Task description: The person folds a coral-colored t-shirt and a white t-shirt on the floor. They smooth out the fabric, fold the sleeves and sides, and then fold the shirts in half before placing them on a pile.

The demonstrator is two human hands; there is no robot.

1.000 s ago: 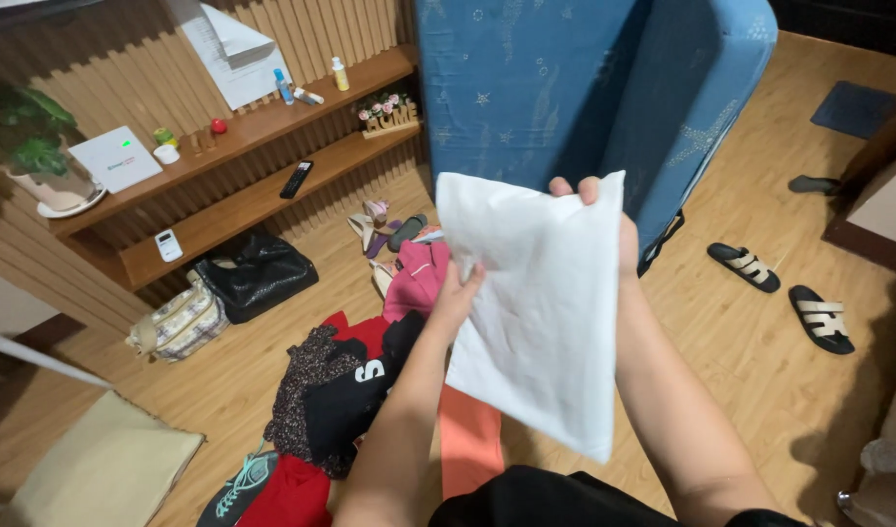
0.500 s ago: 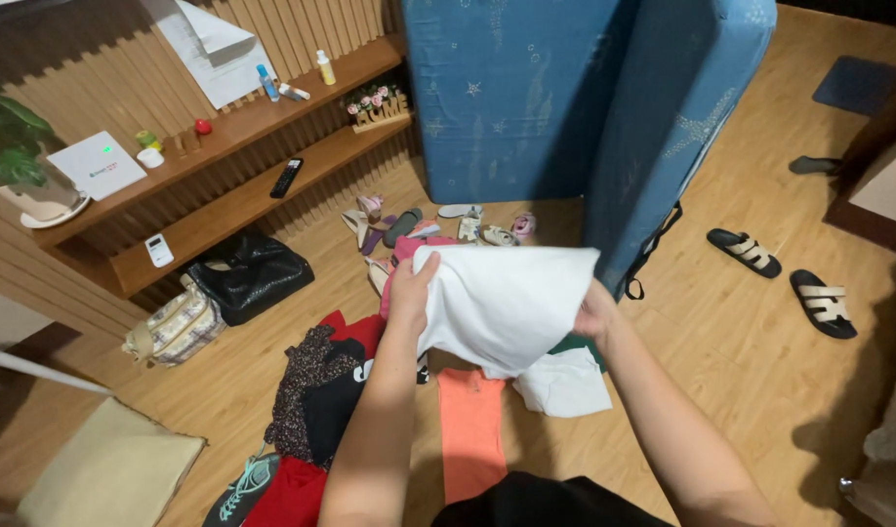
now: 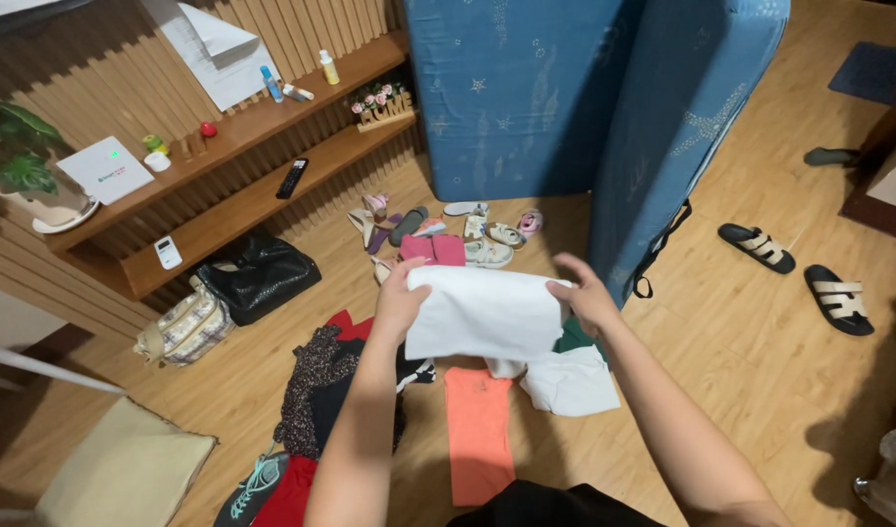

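Both my hands hold a white cloth [image 3: 485, 312] folded flat in front of me, above the floor. My left hand [image 3: 399, 298] grips its left edge and my right hand [image 3: 583, 298] grips its right edge. Under the cloth lie an orange garment [image 3: 477, 429], a white garment [image 3: 570, 383] and a bit of green cloth [image 3: 577, 337]. A heap of dark and patterned clothes [image 3: 321, 390] with red pieces lies to the left on the wooden floor.
A blue folded mattress [image 3: 585, 98] stands upright ahead. Small shoes [image 3: 487, 239] lie at its foot. Black sandals [image 3: 794, 268] are at the right. A black bag [image 3: 258, 275], a patterned bag [image 3: 186, 330] and wooden shelves [image 3: 233, 146] are at the left. A beige cushion [image 3: 126, 473] lies bottom left.
The white cloth was held up open a second ago. It has been folded over and brought down lower, and now it is a smaller flat rectangle between my hands.
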